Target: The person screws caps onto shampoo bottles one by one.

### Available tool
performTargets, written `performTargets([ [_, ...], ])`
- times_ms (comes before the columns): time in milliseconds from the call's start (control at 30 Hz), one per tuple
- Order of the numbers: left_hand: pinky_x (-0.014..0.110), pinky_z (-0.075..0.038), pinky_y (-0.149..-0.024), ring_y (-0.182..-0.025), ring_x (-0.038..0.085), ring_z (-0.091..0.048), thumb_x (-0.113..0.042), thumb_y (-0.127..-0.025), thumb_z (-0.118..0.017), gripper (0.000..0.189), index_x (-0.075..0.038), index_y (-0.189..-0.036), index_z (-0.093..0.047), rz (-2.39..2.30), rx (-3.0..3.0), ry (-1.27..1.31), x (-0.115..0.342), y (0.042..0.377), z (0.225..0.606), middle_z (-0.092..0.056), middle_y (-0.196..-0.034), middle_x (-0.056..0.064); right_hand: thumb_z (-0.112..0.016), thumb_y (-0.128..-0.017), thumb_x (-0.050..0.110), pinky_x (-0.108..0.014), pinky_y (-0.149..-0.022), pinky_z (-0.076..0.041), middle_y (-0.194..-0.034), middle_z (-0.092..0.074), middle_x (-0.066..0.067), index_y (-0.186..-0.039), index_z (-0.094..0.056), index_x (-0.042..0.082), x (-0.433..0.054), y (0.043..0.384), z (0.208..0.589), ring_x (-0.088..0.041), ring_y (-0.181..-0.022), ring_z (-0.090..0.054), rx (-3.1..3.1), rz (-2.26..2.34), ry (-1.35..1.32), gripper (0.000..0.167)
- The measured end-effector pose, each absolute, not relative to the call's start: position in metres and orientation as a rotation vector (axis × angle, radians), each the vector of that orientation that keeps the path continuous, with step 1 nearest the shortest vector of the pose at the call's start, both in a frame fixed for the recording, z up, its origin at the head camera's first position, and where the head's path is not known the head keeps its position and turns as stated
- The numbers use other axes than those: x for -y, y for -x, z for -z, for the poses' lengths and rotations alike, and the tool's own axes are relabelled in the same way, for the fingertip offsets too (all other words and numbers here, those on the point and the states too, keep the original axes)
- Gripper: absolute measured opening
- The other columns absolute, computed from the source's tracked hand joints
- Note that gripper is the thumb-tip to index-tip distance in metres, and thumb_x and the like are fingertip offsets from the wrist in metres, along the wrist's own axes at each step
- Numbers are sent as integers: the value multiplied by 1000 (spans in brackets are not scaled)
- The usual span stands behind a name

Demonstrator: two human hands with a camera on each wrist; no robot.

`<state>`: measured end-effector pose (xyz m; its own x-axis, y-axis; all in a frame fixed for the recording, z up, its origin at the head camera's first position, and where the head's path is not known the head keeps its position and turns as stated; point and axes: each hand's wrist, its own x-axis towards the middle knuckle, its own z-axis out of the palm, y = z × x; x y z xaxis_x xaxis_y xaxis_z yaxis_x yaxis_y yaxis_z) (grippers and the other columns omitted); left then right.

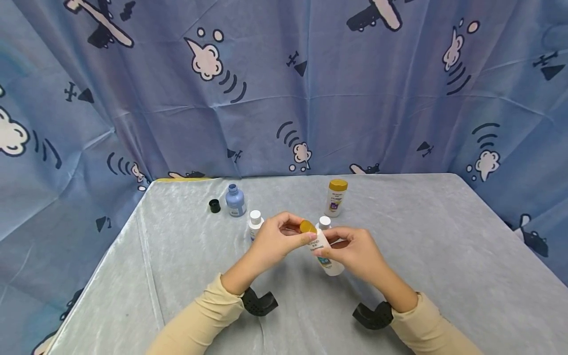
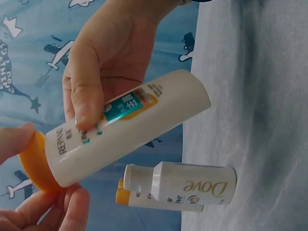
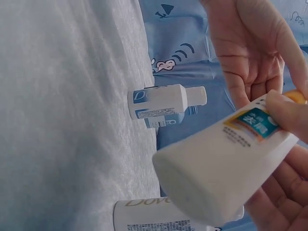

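Both hands hold a white shampoo bottle (image 2: 130,127) with a yellow-orange cap (image 2: 41,163), tilted above the table. My left hand (image 1: 277,240) pinches the cap between thumb and fingers. Around the bottle's body curls my right hand (image 1: 357,251), its thumb beside the teal label. Behind them in the head view stands a white Dove bottle (image 1: 325,223), partly covered by the held one. Another white bottle (image 1: 255,223) is upright just past my left hand, its lower part hidden.
Farther back on the grey-covered table (image 1: 186,276) stand a blue bottle (image 1: 235,201) without its cap and a second yellow-capped bottle (image 1: 336,198). A small black cap (image 1: 215,205) lies left of the blue bottle. A patterned blue curtain (image 1: 266,98) hangs behind the table.
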<state>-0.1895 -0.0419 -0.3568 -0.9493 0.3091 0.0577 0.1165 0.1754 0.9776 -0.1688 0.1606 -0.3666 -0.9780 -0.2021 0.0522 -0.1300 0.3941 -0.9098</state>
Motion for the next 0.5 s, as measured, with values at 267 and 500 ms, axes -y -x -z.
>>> performTargets([
  [267,26,-59,-80,-89,12,-72,-16,-85,-79,31,0,-110,-68,-1857,-2208,-514,46,190,353,-72,-105,15,-84,-79,16,-27,-66,-60,-93,-75,-15,-105,-75,-1,-166,170,362,-14,-75,-72,-2548,1643,383,33],
  [500,27,-59,-82,-90,12,-71,-15,-85,-78,34,-2,-115,-69,-1899,-2177,-495,47,192,353,-72,-108,15,-85,-79,18,-29,-69,-60,-98,-75,-14,-106,-74,0,-163,170,359,-15,-78,-73,-2535,1652,322,34],
])
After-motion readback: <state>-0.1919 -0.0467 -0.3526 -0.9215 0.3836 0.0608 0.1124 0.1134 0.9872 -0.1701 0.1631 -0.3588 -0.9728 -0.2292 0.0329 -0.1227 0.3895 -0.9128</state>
